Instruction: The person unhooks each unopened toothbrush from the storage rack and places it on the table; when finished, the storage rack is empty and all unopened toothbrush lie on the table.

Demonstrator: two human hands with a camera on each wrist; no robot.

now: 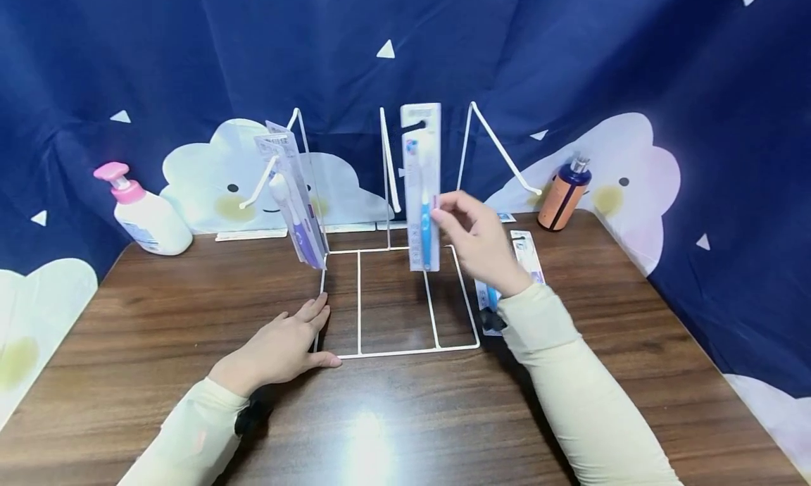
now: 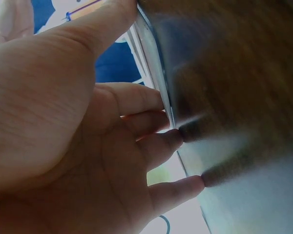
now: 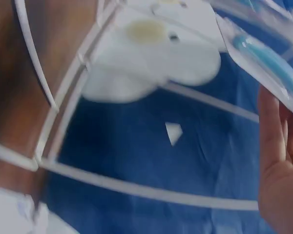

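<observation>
Print on the blue toothbrush pack (image 1: 421,190) is too blurred for me to read; my right hand (image 1: 481,243) pinches it, hanging on the white wire rack (image 1: 393,299), whose base my left hand (image 1: 285,345) presses flat-fingered.

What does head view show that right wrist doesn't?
Head only: the left hand lying flat on the table against the rack's base, the purple toothbrush packs hanging on the left hook, the pump bottle, the orange bottle, and more packs lying behind the right arm.
Right wrist only: a blurred close-up of the rack wires from below.
Both: the white wire rack, the right hand at the blue toothbrush pack, and the cloud backdrop.
</observation>
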